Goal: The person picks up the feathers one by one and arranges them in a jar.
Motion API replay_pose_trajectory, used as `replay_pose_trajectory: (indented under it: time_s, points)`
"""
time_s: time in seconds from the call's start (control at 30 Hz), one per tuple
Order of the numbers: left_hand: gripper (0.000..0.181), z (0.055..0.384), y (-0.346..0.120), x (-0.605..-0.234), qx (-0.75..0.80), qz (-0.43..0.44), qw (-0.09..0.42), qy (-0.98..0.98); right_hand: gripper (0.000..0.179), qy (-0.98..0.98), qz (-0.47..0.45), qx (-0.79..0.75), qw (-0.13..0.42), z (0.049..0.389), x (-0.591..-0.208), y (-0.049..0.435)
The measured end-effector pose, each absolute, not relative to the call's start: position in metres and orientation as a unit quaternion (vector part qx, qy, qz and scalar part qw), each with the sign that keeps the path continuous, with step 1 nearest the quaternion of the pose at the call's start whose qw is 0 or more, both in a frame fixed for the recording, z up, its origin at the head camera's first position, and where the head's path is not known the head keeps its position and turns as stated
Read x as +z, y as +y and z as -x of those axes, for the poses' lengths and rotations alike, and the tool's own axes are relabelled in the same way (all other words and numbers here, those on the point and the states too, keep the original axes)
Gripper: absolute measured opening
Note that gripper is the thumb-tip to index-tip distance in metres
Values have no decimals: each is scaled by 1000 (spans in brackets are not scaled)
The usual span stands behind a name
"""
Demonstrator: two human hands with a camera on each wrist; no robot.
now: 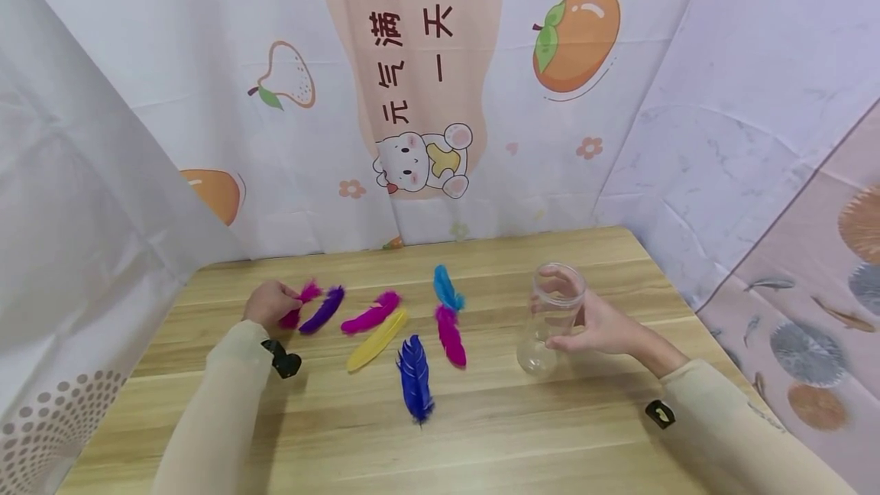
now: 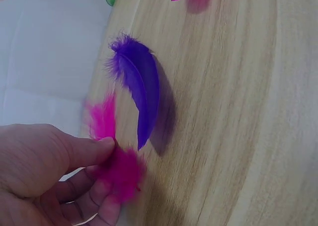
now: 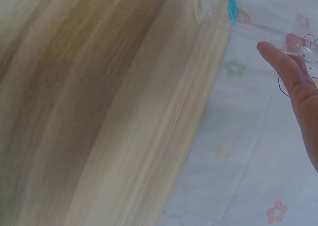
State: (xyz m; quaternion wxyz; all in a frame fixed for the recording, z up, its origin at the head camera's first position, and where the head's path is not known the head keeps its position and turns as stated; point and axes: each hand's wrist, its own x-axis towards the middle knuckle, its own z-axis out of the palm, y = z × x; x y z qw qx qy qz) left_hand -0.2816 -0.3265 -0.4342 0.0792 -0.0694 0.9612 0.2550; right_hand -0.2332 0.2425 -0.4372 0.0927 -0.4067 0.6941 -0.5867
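Note:
Between the thumb and fingers of my left hand [image 1: 268, 303] a magenta feather [image 2: 122, 175] is pinched, its fluffy tufts showing on both sides of the thumb tip. Just right of it lies a curved purple feather [image 1: 322, 311]. My right hand [image 1: 605, 325] grips a clear vase [image 1: 537, 358] with a wide round mouth and a rounded base. The vase stands upright at the table's right side, thumb on the near side and fingers behind. In the right wrist view only part of the fingers [image 3: 293, 74] and the clear wall show, at the upper right.
Between the hands lie a magenta feather [image 1: 371, 315], a yellow feather [image 1: 377, 340], a dark blue feather [image 1: 415, 379], a light blue feather [image 1: 444, 286] and another magenta feather [image 1: 451, 338]. A printed curtain [image 1: 296, 166] hangs behind the wooden table [image 1: 502, 434].

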Motion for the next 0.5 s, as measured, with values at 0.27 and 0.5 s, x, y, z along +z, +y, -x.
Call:
replay_pose_trajectory:
  time_s: [0.27,0.5]
  points:
    - [29,285,-335,-440,276,56,65,957,101,684,405,-598,102,234,-439,242]
    - [27,292,-343,-447,327,38,22,944,102,678,406,-604,103,235,-439,242]
